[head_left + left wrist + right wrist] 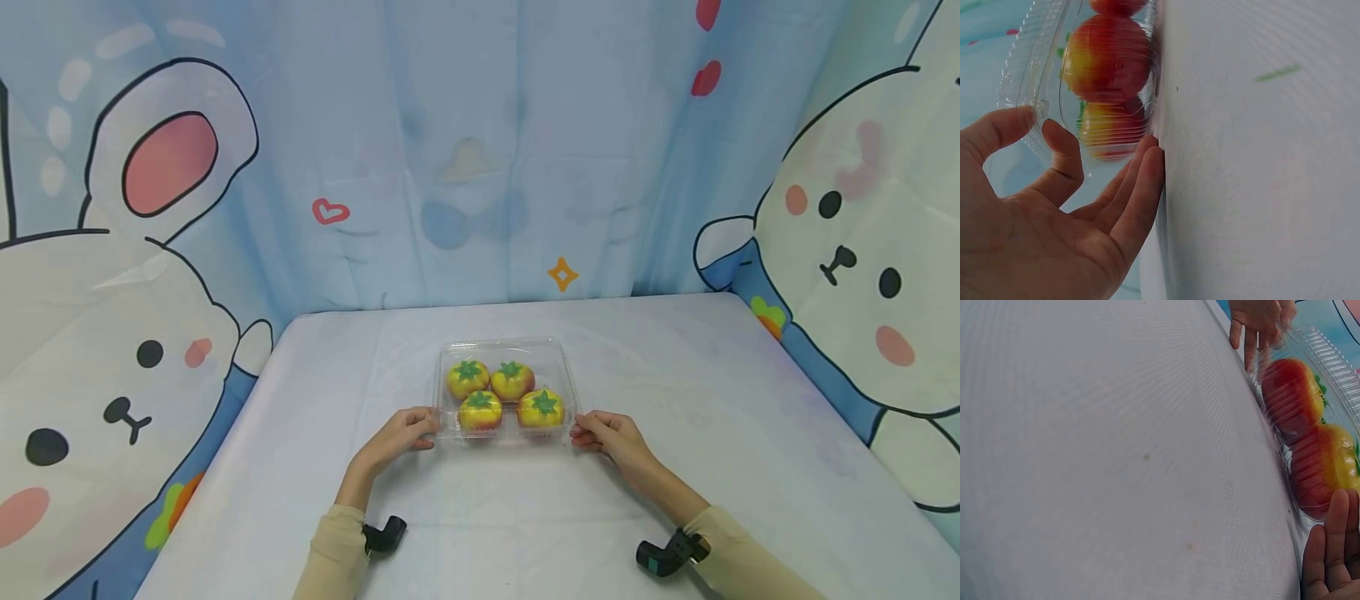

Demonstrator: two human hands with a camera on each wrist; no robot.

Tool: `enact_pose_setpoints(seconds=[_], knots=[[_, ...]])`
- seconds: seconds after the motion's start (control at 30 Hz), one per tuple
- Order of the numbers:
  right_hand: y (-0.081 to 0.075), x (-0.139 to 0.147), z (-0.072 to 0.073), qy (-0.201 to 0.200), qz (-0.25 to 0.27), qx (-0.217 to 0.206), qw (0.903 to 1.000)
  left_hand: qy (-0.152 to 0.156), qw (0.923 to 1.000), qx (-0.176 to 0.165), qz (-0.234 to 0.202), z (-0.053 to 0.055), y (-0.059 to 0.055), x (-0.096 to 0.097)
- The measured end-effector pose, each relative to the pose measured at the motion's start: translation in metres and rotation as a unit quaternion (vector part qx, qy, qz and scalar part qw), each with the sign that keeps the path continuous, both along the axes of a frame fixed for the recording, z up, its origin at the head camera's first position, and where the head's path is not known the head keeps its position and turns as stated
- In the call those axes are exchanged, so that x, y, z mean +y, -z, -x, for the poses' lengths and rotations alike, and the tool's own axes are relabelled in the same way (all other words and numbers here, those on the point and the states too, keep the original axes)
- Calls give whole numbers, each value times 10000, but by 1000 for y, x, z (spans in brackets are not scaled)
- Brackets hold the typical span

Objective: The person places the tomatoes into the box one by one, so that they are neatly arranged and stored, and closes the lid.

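A clear plastic clamshell box [555, 357] stands on the white table, with several round yellow-and-red fruits [512, 381] inside; green star-shaped leaves top them. At the box's near left corner is my left hand [405, 435]. Its thumb and index finger pinch the rim in the left wrist view, while the other fingers extend beside the box's base. My right hand [611, 439] pinches the near right corner between thumb and index finger. The right wrist view shows only its other fingers [1335, 550], fairly straight by the box; thumb and index are out of sight there.
White cloth covers the table [480, 525]. A light blue curtain [480, 167] with cartoon rabbits hangs behind and at both sides. A black wrist camera [386, 534] sits on the left wrist, and another black camera [671, 552] on the right.
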State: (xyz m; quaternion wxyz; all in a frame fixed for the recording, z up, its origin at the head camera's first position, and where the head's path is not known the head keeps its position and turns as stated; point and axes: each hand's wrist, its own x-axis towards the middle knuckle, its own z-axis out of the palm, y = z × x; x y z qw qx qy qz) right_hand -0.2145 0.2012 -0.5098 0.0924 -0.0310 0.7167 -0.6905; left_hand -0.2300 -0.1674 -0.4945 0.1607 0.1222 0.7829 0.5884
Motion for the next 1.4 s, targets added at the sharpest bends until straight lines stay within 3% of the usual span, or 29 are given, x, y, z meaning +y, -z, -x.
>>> enact_pose_setpoints(seconds=[0.17, 0.4, 0.73, 1.23, 1.4], knots=[[0, 0, -1, 18, 0, 50, 10000, -29, 10000, -29, 56, -2, -5, 3], [1, -2, 0, 62, 9, 14, 10000, 32, 10000, -73, 30, -15, -27, 7], [2, -2, -1, 75, 8, 43, 10000, -122, 9998, -16, 171, -2, -1, 2], [-2, -2, -1, 108, -48, -10, 9999, 272, 9995, -142, 33, -2, -2, -3], [-1, -2, -2, 107, -27, 26, 9999, 209, 9996, -156, -87, -3, -4, -1]])
